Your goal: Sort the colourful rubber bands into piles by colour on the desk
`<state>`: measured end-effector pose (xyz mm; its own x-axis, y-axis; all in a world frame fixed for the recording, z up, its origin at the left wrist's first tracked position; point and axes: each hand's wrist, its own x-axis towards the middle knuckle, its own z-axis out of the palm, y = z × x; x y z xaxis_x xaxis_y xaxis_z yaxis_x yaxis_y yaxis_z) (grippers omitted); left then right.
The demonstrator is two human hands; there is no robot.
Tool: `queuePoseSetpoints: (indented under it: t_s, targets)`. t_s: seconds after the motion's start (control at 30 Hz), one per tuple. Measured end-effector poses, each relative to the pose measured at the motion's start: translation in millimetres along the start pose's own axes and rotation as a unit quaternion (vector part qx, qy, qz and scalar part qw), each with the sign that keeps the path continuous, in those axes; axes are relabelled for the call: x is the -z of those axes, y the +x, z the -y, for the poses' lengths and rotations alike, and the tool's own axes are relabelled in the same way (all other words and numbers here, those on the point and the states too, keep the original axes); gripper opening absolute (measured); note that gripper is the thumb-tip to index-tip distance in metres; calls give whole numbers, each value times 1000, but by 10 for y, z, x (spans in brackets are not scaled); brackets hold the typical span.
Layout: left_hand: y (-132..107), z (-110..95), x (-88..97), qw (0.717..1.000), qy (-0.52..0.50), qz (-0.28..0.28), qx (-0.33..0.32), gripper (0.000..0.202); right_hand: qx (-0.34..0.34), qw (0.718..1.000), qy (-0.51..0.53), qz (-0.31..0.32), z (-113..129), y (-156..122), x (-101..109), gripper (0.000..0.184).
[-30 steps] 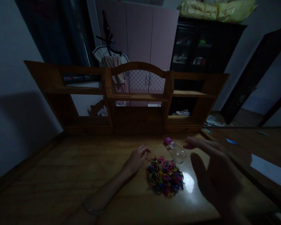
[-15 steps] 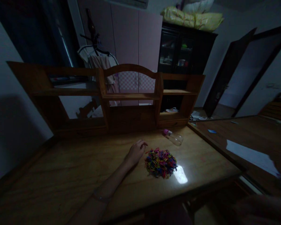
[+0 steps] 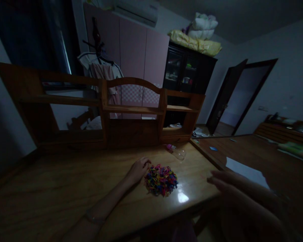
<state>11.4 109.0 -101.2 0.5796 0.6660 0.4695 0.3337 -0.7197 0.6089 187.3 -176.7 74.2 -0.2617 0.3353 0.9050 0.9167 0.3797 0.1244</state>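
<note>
Just beside the rubber-band pile [image 3: 161, 179], left hand [image 3: 138, 169] loosely curled, empty; right hand [image 3: 232, 191] spread wide

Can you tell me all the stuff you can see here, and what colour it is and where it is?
pile of little bands: one heap, many colours, on the desk near its front edge
bottle: one, clear with a pink cap, lying on its side behind the pile
desk: one, brown wood, fills the lower left
shelf unit: one, brown wood, at the back of the desk
second table: one, dark wood, to the right, with a white sheet on it
wardrobe: one, pink, behind the shelf unit
cabinet: one, black, glass doors, bundles on top
door: one, dark, open, far right
left hand: resting on the desk, fingers loosely curled, right beside the pile
right hand: blurred, open, in the air low right, holding nothing
</note>
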Motion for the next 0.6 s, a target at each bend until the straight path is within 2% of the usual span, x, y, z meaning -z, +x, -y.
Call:
queuePoseSetpoints:
  t_s: [0.07, 0.1, 0.2, 0.27, 0.37, 0.5, 0.6]
  targets:
    - [-4, 6, -14, 1000, 10, 9, 6, 26, 2, 1000, 7, -14, -287, 15, -296, 50]
    - [-7, 7, -17, 1000, 14, 13, 8, 26, 4, 1000, 28, -1, -449, -6, -460, 48]
    - [-17, -7, -5, 1000, 20, 21, 12, 26, -84, 993, 77, 41, -906, -141, -930, 30]
    - [-23, -31, 19, 999, 23, 27, 14, 27, -108, 989, 88, 55, -1117, -228, -1192, 23]
    - [-30, -79, 51, 999, 24, 36, 28, 26, -72, 987, 106, 98, -1268, -266, -1551, 22]
    - [-39, -125, 68, 998, 20, 49, 42, 27, -23, 977, 136, 162, -1334, -267, -2059, 20]
    - [-47, -127, 81, 997, 3, 64, 40, 28, -65, 964, 182, 183, -1374, -364, -2385, 15]
